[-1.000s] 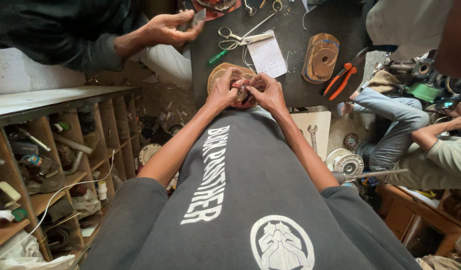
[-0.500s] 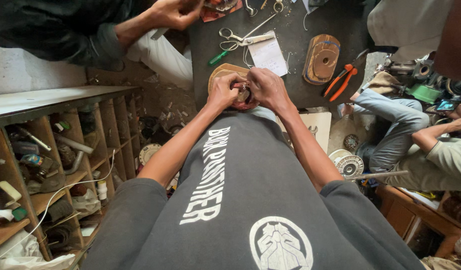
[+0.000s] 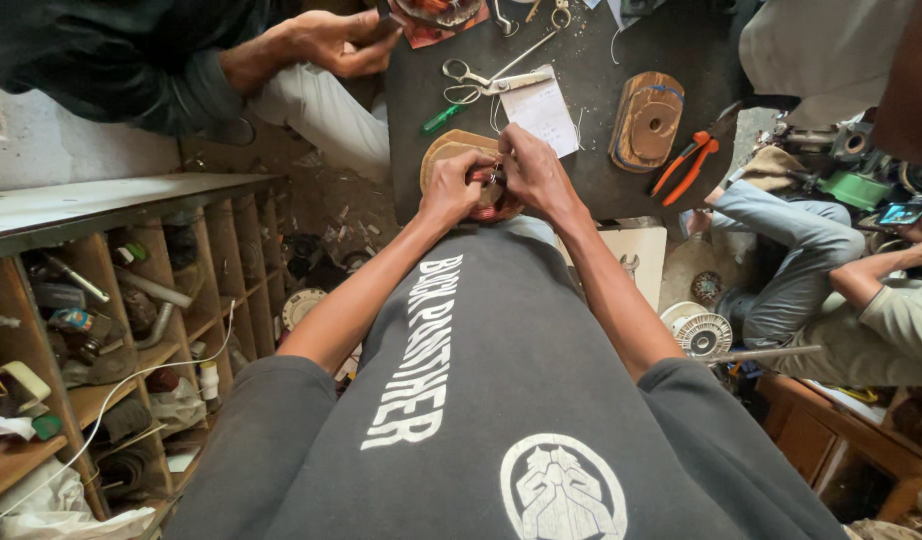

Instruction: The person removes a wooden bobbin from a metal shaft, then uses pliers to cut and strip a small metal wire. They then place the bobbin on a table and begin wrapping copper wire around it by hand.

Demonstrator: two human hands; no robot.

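Both my hands are at the near edge of a dark round table [image 3: 681, 40]. My left hand [image 3: 451, 185] and my right hand [image 3: 533, 170] close together on a small reddish-brown coil [image 3: 491, 200] that rests on a round wooden block [image 3: 451, 150]. The fingers pinch at the coil's top; what lies under them is hidden. My dark shirt with white lettering fills the lower part of the view.
On the table lie scissors [image 3: 481, 80], a white paper note [image 3: 541, 110], a green-handled screwdriver [image 3: 441, 118], an oval wooden form [image 3: 646, 120] and orange-handled pliers [image 3: 686, 165]. Another person's hand [image 3: 346, 40] rests at the table's far left. A person sits at right [image 3: 841, 290]. Cluttered wooden shelves [image 3: 91, 330] stand left.
My hands stay on the coil with small finger shifts. The other person's hand at the top has moved slightly left, off the table's edge.
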